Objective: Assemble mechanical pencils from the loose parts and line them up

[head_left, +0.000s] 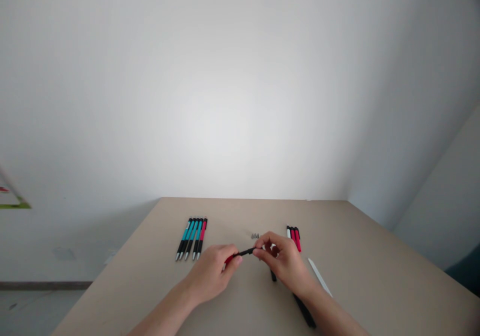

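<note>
Over the middle of the table, my left hand is closed on the red part of a pen. The pen's slim black section reaches across to my right hand, whose thumb and fingertips pinch its far end. Whether the black and red parts are joined inside my left hand is hidden. Just behind my right fingers lie a few small silvery pieces, too small to name surely. A short black piece shows below my right palm, partly covered.
Several blue-and-black pens and a red one lie side by side at the left. Behind my right hand are red pen barrels and a white one. A white strip and a long black object lie by my right forearm.
</note>
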A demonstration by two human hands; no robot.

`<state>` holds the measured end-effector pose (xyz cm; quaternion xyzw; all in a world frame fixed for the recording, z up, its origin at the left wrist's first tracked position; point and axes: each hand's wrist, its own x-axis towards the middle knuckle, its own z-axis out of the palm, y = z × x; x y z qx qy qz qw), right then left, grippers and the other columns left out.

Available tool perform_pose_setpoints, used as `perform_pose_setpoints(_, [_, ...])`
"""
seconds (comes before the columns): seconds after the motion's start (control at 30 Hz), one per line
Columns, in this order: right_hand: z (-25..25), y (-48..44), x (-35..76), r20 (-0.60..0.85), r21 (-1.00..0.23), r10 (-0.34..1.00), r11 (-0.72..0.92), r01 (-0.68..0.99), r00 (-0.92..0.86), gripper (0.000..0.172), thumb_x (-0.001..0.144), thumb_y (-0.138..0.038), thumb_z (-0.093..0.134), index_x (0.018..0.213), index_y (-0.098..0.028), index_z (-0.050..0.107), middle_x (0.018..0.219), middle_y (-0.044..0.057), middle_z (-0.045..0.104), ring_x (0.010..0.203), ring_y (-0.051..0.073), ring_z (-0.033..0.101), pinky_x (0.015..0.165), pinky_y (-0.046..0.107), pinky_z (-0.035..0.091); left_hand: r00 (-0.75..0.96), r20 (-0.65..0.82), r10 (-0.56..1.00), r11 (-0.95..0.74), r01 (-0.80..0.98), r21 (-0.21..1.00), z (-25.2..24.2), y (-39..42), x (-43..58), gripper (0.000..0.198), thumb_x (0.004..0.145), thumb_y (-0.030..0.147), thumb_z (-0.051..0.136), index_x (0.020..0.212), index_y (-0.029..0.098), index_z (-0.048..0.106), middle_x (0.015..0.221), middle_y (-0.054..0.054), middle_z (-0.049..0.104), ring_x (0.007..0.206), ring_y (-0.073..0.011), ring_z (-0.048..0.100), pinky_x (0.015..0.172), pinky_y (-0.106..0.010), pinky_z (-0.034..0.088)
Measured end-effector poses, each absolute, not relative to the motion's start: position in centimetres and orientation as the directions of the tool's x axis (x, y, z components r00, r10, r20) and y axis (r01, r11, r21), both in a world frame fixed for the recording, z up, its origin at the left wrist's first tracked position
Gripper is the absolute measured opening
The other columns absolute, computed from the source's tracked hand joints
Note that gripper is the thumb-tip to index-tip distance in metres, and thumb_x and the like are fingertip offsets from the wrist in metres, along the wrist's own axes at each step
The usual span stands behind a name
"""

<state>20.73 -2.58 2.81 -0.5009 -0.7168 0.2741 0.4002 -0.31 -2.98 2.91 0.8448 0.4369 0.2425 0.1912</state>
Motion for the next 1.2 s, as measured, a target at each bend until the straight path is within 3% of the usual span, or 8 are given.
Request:
perform_pose_setpoints(0.27, [2.4, -2.6, 19.7, 0.283, -0.78, 0.934, 0.357, 0.514, -0.218, 0.012, 0.078, -0.031, 0.065, 0.076, -0.019, 0.064, 0.059, -0.004, 0.053, 0.054, 0.011, 0.045, 0.052, 0.021, 0.035, 0.519, 0.236, 0.822, -0.56, 0.656, 0.506, 3.0, -3.1, -0.2, 0.024, 0.093, 0.028, 0.042, 0.074, 0.019, 0.052, 0.067, 0.002, 0.056, 0.062, -0.0126, 0.051, 0.057, -0.021, 0.031])
perform_pose_setpoints(0.33, [2.4, -2.8, 19.6, 0.305, -0.76, 0.917, 0.397, 0.515, -0.257, 0.009, 0.077, -0.026, 0.065, 0.082, -0.02, 0.064, 0.064, -0.003, 0.056, 0.056, 0.01, 0.046, 0.054, 0.021, 0.037, 0.522, 0.229, 0.821, -0.559, 0.655, 0.509, 3.0, -3.2, -0.1, 0.022, 0.093, 0.028, 0.042, 0.076, 0.02, 0.053, 0.069, 0.002, 0.057, 0.064, -0.0129, 0.053, 0.057, -0.021, 0.031])
perform_pose_setpoints(0.53, [2.7, -3.1, 20.1, 0.354, -0.734, 0.881, 0.47, 0.491, -0.314, 0.024, 0.076, -0.014, 0.058, 0.099, -0.021, 0.062, 0.085, 0.001, 0.065, 0.064, 0.011, 0.051, 0.056, 0.021, 0.041, 0.516, 0.234, 0.824, -0.555, 0.651, 0.517, 3.0, -3.1, -0.2, 0.019, 0.093, 0.027, 0.043, 0.082, 0.021, 0.057, 0.072, 0.001, 0.06, 0.067, -0.0139, 0.055, 0.059, -0.021, 0.033])
perform_pose_setpoints(0.7, [3.2, -3.0, 20.6, 0.375, -0.674, 0.871, 0.491, 0.553, -0.316, 0.012, 0.079, -0.018, 0.058, 0.087, -0.019, 0.066, 0.071, 0.0, 0.062, 0.061, 0.012, 0.05, 0.056, 0.022, 0.039, 0.506, 0.216, 0.835, -0.54, 0.678, 0.499, 3.0, -3.1, -0.4, 0.015, 0.091, 0.029, 0.047, 0.085, 0.021, 0.058, 0.073, 0.001, 0.06, 0.068, -0.0141, 0.055, 0.061, -0.022, 0.034])
perform_pose_setpoints(1.2, [3.4, -3.3, 19.9, 0.286, -0.637, 0.88, 0.47, 0.611, -0.379, 0.012, 0.081, -0.023, 0.059, 0.084, -0.02, 0.071, 0.065, -0.001, 0.061, 0.06, 0.013, 0.052, 0.062, 0.024, 0.038, 0.534, 0.171, 0.828, -0.546, 0.7, 0.46, 3.5, -3.3, -0.1, 0.011, 0.086, 0.03, 0.053, 0.092, 0.023, 0.06, 0.074, 0.002, 0.063, 0.07, -0.0161, 0.059, 0.061, -0.023, 0.035])
